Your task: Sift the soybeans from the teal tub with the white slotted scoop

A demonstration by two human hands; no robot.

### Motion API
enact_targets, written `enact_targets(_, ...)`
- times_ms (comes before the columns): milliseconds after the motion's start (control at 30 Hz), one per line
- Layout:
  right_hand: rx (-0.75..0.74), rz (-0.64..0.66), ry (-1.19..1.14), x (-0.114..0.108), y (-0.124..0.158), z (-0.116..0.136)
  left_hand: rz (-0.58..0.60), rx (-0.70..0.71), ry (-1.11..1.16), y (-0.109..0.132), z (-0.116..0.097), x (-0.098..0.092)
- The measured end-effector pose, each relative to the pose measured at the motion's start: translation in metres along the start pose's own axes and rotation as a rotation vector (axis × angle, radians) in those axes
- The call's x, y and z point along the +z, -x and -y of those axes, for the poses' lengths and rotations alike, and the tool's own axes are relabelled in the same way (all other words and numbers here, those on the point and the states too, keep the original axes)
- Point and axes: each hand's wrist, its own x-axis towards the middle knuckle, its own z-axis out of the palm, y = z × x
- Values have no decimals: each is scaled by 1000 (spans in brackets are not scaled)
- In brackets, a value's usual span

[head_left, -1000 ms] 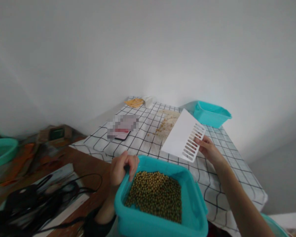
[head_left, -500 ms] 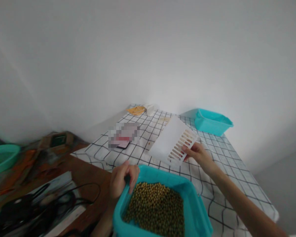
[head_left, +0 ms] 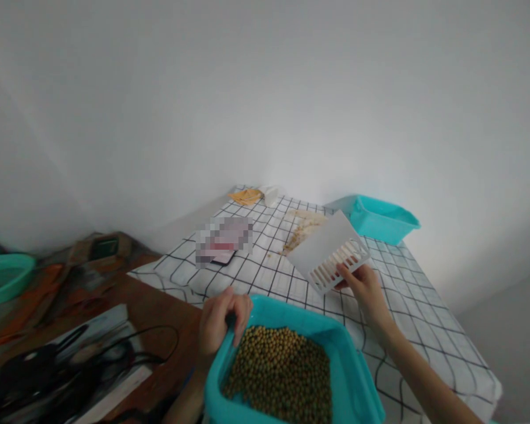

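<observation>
My left hand [head_left: 224, 316] is closed over the left rim of a turquoise plastic basin [head_left: 355, 377]. Brownish-green and yellowish beans [head_left: 282, 368] cover much of its bottom. Beyond the basin, my right hand [head_left: 357, 282] grips a white plastic board [head_left: 320, 247] by its slotted edge, thumb on top. The board is tilted above the checked cloth, and whether its far edge touches the cloth I cannot tell. Just left of it lies a patch of scattered tan bits [head_left: 304, 229], partly hidden behind the board.
A second turquoise basin [head_left: 382, 219] stands at the back right by the wall. A blurred-out phone [head_left: 224, 259], a yellow cloth-like piece [head_left: 247, 196] and a white crumpled item [head_left: 270, 195] lie on the checked tablecloth [head_left: 428, 330]. Black cables [head_left: 101, 359] and a green bowl [head_left: 9, 274] are at left.
My right hand has shifted the white board to the right and tilted it more, uncovering the tan bits on the cloth. My left hand stays on the basin rim.
</observation>
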Motion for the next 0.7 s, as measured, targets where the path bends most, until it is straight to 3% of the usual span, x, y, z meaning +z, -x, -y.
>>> enact_targets(167, -18, -47, 9, -22, -4, -5, -6, -12, -26, 1, 0, -1)
enact_targets(400, -97, -98, -17, -13, -19, 20, 12, -19, 2, 2, -1, -1)
enact_targets(533, -178, -53, 119, -7, -44, 30, 11, -10, 33, 2, 2, -2)
enact_targets(700, -273, -10, 217, -3, -94, 35, 23, -3, 44, 3, 5, -5)
